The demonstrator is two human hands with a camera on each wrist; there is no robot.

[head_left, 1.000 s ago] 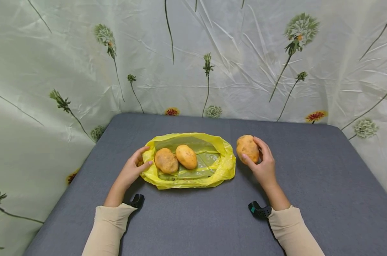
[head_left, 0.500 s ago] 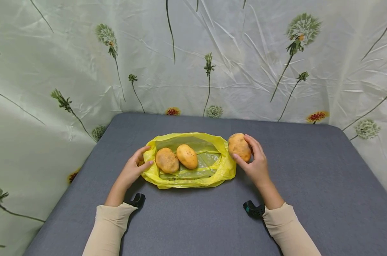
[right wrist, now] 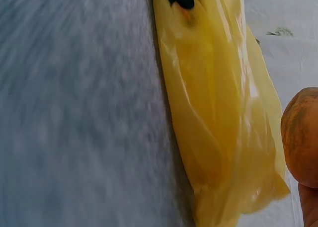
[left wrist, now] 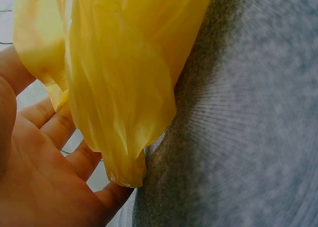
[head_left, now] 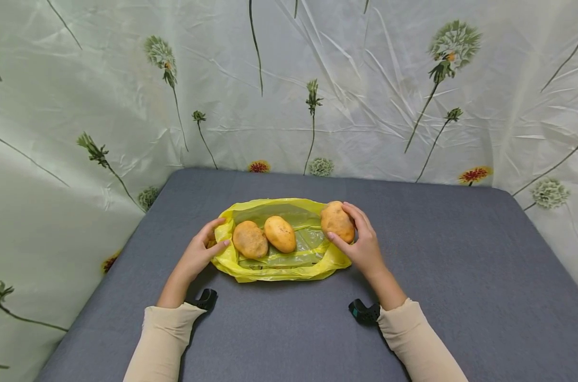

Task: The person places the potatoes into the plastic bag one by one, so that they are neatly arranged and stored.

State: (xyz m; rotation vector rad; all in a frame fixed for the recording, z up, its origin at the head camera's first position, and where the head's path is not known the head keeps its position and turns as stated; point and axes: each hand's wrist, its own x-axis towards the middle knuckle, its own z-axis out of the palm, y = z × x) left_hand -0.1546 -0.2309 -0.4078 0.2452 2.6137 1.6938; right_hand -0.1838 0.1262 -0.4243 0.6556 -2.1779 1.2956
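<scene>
A yellow plastic bag (head_left: 269, 274) lies with its mouth held wide in the head view. Inside, toward its left end, are a brownish potato (head_left: 249, 240) and a smoother yellow potato (head_left: 279, 234). My left hand (head_left: 198, 253) holds the bag's left end, thumb and fingers on either side of the rim. My right hand (head_left: 365, 249) grips a third potato (head_left: 337, 222) over the bag's right rim. In the right wrist view that potato (right wrist: 302, 136) shows at the right edge, beside the bag wall (right wrist: 213, 108). The left wrist view has the fingers behind the yellow plastic (left wrist: 119, 83).
Grey cloth covers the table (head_left: 289, 334) under the bag. A pale curtain (head_left: 365, 106) printed with dandelions hangs behind the table and at its left. Black wrist devices (head_left: 364, 312) sit at both cuffs.
My right hand has carried its potato leftward, from beside the bag to over its right rim. My left hand, the bag and the two potatoes inside stay nearly in place.
</scene>
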